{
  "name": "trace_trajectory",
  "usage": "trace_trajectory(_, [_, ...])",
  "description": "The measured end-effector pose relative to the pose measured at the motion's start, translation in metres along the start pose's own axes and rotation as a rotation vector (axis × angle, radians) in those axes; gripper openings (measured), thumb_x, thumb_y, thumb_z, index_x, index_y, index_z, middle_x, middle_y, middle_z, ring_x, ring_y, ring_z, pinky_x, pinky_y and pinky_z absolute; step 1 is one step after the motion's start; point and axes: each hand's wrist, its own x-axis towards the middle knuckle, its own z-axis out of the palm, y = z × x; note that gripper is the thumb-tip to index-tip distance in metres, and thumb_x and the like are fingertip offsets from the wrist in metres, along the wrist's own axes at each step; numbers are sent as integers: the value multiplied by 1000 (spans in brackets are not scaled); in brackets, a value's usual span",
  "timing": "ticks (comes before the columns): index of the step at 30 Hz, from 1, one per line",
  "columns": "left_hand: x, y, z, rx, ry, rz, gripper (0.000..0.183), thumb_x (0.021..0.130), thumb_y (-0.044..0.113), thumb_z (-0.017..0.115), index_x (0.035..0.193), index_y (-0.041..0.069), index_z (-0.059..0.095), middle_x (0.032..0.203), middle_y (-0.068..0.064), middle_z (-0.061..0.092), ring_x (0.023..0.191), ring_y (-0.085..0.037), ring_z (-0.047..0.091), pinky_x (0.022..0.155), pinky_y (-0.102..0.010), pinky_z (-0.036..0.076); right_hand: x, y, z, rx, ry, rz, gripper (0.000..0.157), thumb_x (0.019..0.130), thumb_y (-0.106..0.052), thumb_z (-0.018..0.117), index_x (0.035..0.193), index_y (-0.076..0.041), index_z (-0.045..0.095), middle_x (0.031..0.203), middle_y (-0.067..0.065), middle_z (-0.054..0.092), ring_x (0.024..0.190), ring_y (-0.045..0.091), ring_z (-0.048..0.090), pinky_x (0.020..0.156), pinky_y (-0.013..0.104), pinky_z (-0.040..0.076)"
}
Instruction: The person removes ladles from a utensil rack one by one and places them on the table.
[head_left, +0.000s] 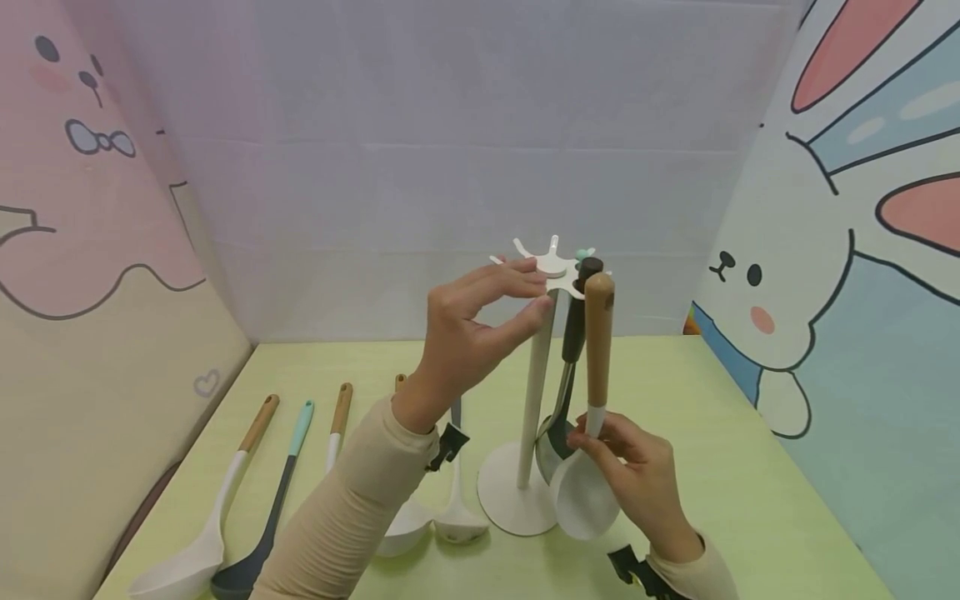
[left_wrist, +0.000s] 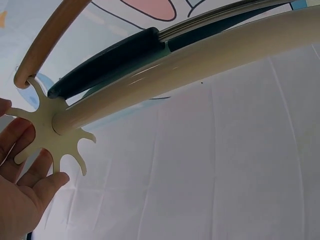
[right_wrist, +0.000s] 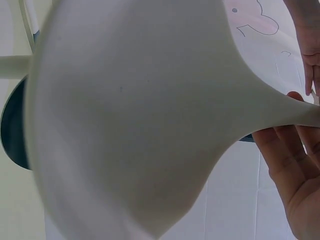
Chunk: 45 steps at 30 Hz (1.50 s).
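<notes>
Table (head_left: 720,417) spans head view only; left hand (head_left: 467,335) grips rack (head_left: 537,392), right hand (head_left: 640,468) pinches ladle (head_left: 597,375).

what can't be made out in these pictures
Left wrist view: the bowl of the white ladle, cut off by the top edge.
Right wrist view: that ladle's handle end, cut off by the right edge.
Head view: part of the third utensil from the left, behind the left sleeve.
Head view: most of the turquoise handle at the rack, behind the black handle.
</notes>
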Motion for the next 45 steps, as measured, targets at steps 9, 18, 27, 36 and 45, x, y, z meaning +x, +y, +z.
trace_trajectory(9, [1,-3,-3,-30,9,12,7,79,-5,73,86,-7,74,88,-19,74,98,-34,71,97,-40,53,-2,-2,-7,-26,-6,2,35,68,29,71,95,7,68,85,9,75,76,7,72,68,19,58])
trace_trajectory(18, [0,-9,-6,-65,1,10,6,80,-6,71,85,-7,73,90,-20,73,98,-35,70,93,-40,55,-7,6,-14,-6,8,2,30,72,25,71,97,10,67,86,9,75,76,8,72,74,17,57])
trace_trajectory(27, [0,-13,-9,-141,-11,3,7,80,-8,68,86,-9,72,90,-24,72,99,-39,69,96,-43,54,-8,9,-20,-81,23,42,36,68,32,67,97,10,67,85,9,74,78,3,71,72,15,56])
trace_trajectory(36, [-1,-16,-13,-177,-23,-8,7,81,-9,67,86,-9,71,90,-24,71,100,-40,69,96,-44,53,-10,13,-24,-161,34,113,34,72,28,69,99,6,68,80,12,73,74,0,69,62,14,56])
trace_trajectory(45, [-2,-19,-15,-220,-36,-35,7,82,-9,65,87,-11,70,91,-26,71,102,-41,68,96,-45,53,-10,19,-26,-213,8,156,30,75,24,71,99,5,68,77,13,72,70,-1,68,60,15,56])
